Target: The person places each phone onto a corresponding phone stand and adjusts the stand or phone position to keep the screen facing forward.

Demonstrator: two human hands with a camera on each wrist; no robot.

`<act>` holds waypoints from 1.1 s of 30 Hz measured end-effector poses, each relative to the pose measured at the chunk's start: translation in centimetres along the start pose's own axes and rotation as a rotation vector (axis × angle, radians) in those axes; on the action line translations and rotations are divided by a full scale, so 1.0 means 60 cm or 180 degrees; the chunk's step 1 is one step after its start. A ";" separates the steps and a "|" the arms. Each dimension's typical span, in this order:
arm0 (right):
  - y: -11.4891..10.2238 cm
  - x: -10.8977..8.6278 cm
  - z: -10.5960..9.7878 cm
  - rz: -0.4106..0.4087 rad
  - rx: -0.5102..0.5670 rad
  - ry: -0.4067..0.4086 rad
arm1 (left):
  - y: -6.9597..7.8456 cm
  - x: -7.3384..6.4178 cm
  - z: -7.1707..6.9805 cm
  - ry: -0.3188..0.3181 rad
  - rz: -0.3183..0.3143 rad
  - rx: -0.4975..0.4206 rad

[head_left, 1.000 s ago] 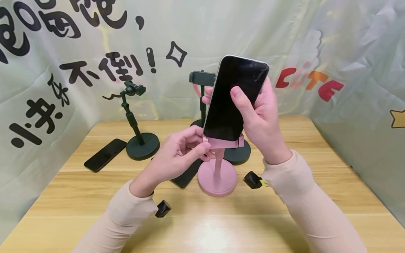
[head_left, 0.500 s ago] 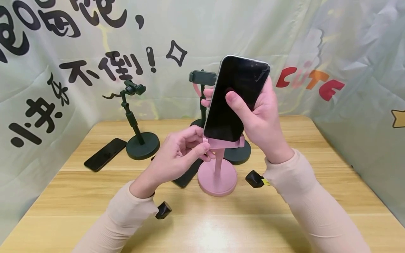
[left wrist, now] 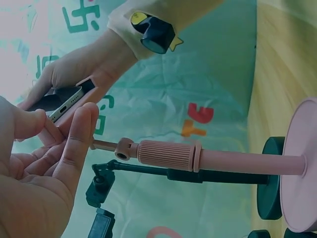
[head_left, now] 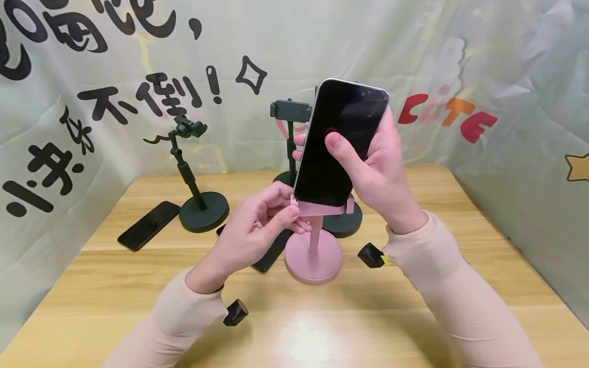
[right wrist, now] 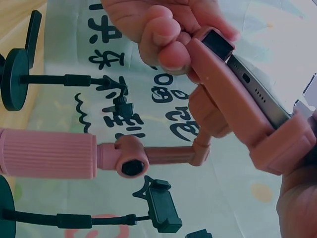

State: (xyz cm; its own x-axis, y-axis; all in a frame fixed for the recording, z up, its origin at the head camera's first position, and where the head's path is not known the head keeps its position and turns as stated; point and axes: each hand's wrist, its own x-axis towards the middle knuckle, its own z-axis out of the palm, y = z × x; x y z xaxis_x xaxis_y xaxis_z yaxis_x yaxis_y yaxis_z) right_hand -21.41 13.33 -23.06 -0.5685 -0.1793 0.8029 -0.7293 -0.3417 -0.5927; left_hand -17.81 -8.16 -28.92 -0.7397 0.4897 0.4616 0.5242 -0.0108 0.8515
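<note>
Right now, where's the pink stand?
In the head view, the pink stand is on the table just right of centre, between the left hand and right hand.

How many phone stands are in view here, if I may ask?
4: the pink stand in front, the left green stand, the back green stand near centre, and a third green stand, mostly hidden behind the phone in the head view. More could be hidden.

upper phone [head_left: 323, 158] over front stand [head_left: 314, 250] | left stand [head_left: 187, 175] behind-left | leftmost phone [head_left: 149, 225] beside left stand
</note>
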 end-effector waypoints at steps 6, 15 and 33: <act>-0.006 0.001 0.001 0.0081 0.0029 -0.0140 | -0.002 -0.001 -0.003 0.0012 0.0010 0.0010; -0.012 0.006 -0.007 0.0326 -0.0184 -0.0422 | -0.002 -0.001 0.001 0.0061 0.0073 0.0049; -0.014 -0.011 -0.022 0.0616 -0.0598 -0.0320 | -0.001 0.000 0.010 0.0218 0.0112 0.0302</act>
State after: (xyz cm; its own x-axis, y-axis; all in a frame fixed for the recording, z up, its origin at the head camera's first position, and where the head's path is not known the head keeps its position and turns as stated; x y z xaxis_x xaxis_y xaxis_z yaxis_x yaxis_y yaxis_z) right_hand -20.95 14.92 -23.17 -0.6702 -0.3184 0.6704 -0.6740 -0.1172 -0.7294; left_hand -17.62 -7.64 -29.14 -0.7455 0.4297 0.5095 0.5856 0.0572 0.8086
